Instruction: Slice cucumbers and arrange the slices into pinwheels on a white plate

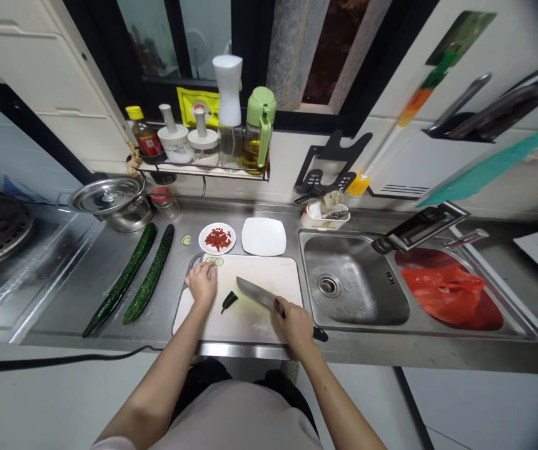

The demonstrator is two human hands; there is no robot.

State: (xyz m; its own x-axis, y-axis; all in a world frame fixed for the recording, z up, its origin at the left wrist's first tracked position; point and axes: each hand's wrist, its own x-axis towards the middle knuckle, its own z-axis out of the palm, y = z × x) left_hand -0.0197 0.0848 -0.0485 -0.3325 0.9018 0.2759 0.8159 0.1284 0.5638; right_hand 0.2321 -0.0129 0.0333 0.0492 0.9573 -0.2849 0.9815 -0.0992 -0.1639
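Dark green, tapered cucumber end (pixel 229 301) lies a little left of the middle of your white rectangular cutting board (pixel 276 272), which sits along the near edge of the stainless-steel counter (pixel 74 278). Your right hand (pixel 296 324) is closed firmly around a kitchen knife (pixel 256 292) with a long grey metal blade and a black handle, by the board's right edge. You have the blade slanting across the board, its tip aimed toward the far left corner, near the cucumber end but apart from it. Your left hand (pixel 202 282) is over the board's left edge, near the far left corner, fingers loosely bent and partly open; thin, pale green cucumber slices (pixel 219 262) lie at its fingertips, and I cannot tell whether it has hold of any. Off your board's left edge, two long, dark green, bumpy cucumbers (pixel 151 275) lie side by side on the counter. Just past the far edge, you have a small round white plate (pixel 202 239) of chopped red pieces (pixel 217 238) beside a white, rounded-square plate (pixel 263 236)
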